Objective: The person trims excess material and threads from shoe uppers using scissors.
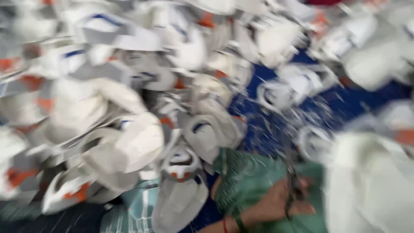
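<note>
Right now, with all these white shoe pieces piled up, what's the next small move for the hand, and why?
Probably reach up-left for the nearest white shoe piece. The one hand in view rests on green cloth beside the pile; blur hides whether it grips anything.

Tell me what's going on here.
The picture is badly motion-blurred. A big heap of white shoe-upper pieces with orange and blue trim covers a blue surface. At the bottom, one hand, a red thread at its wrist, rests on green cloth and grips something dark, too blurred to identify. Which hand it is cannot be told, and no other hand shows.
</note>
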